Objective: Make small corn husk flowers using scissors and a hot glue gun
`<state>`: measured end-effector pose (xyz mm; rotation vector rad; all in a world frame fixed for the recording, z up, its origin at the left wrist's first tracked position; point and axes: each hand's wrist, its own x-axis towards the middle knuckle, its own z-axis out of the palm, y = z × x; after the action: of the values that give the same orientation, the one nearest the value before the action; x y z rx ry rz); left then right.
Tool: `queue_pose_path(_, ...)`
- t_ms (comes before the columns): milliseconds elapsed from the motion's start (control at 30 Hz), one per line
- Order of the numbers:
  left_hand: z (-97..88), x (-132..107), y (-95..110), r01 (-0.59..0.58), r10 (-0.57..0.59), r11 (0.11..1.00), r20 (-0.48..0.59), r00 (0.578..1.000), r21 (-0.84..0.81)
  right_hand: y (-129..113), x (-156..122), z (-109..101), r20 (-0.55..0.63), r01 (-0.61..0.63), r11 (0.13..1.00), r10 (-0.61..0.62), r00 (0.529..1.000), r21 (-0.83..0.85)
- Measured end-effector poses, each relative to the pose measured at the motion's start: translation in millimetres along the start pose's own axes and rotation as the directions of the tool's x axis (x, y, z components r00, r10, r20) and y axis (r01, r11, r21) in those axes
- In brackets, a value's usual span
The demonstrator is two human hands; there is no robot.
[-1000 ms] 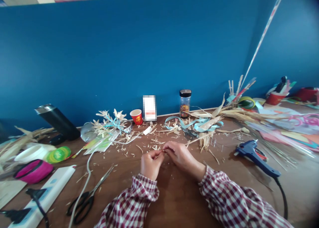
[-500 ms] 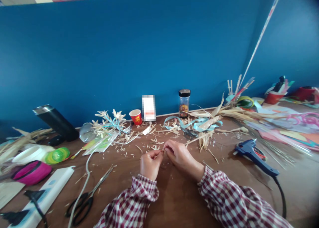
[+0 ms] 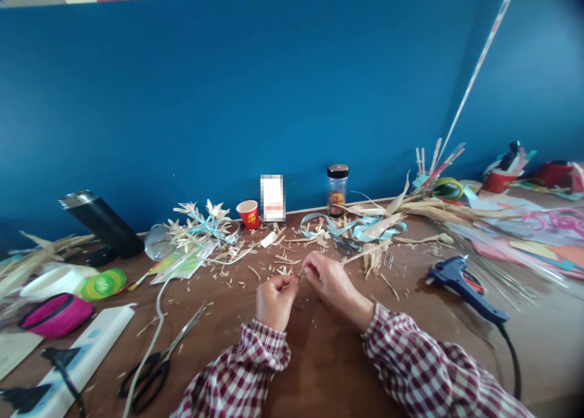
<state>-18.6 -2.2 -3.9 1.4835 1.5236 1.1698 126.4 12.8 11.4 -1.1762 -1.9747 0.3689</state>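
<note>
Over the middle of the brown table, my left hand [image 3: 275, 299] is closed, thumb and forefinger pinched on one end of a thin tan strand [image 3: 300, 274]. My right hand [image 3: 331, 283] is turned inward with its fingers bent and closed at the strand's other end; its fingertips are partly hidden behind the hand. The strand is too small to tell its exact kind. Corn husk scraps [image 3: 285, 261] lie just beyond both hands. Scissors [image 3: 166, 360] with black handles rest to the left of my left hand.
A blue glue gun [image 3: 468, 287] lies at the right. At the left are a white power strip [image 3: 98, 345] and a leaning black flask [image 3: 103, 223]. Husk flowers [image 3: 201, 223], a red paper cup [image 3: 249, 215] and a lidded jar [image 3: 337, 190] line the blue partition [image 3: 292, 89].
My right hand's fingers have shifted slightly up and away from my left fingertips, so a little more of the strand shows between them. My left hand stays almost still.
</note>
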Motion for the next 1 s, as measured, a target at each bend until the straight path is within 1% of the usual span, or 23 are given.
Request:
queue_pose_path(133, -0.7, 0.3, 0.6, 0.013, -0.013, 1.0, 0.008, 1.0, -0.023, 2.5, 0.5, 0.2, 0.0, -0.007, 1.0, 0.007, 1.0, 0.027)
queue_pose_path(233, -0.7, 0.6, 0.3, 0.023, -0.022, 0.999, 0.015, 1.0, -0.025, 3.1, -0.8, -0.3, 0.028, 0.016, 0.995, -0.019, 0.999, 0.1)
queue_pose_path(333, -0.9, 0.7, 0.3, -0.019, 0.019, 1.0, 0.016, 1.0, -0.009, 1.2, -2.8, -1.1, 0.039, 0.043, 0.99, -0.048, 0.998, 0.138)
queue_pose_path(433, -0.8, 1.0, 0.1, -0.065, 0.065, 0.998, 0.008, 0.998, 0.021, -1.7, -4.6, -1.4, 0.034, 0.066, 0.992, -0.07, 0.997, 0.104)
queue_pose_path(533, -0.2, 0.5, 0.1, -0.054, 0.053, 0.998, 0.034, 0.998, 0.037, -2.5, -5.0, -1.7, 0.045, 0.093, 0.993, -0.096, 0.994, 0.072)
queue_pose_path(600, 0.1, -0.4, 1.0, -0.047, 0.045, 0.998, 0.047, 0.998, 0.051, -1.3, -4.3, -2.2, 0.068, 0.125, 0.988, -0.132, 0.989, 0.092)
queue_pose_path(700, -0.1, -2.3, 3.8, -0.044, 0.042, 0.994, 0.029, 0.999, 0.098, 0.9, -2.4, -4.0, 0.079, 0.153, 0.98, -0.164, 0.983, 0.128)
queue_pose_path(833, -1.5, -3.5, 7.1, -0.063, 0.063, 0.988, 0.0, 0.998, 0.139, 0.2, 0.8, -7.3, 0.08, 0.147, 0.984, -0.155, 0.985, 0.1)
queue_pose_path(1000, -2.1, -1.7, 3.5, -0.099, 0.099, 0.991, -0.002, 0.995, 0.094, 0.2, 2.4, -6.8, 0.053, 0.13, 0.988, -0.134, 0.99, 0.08)
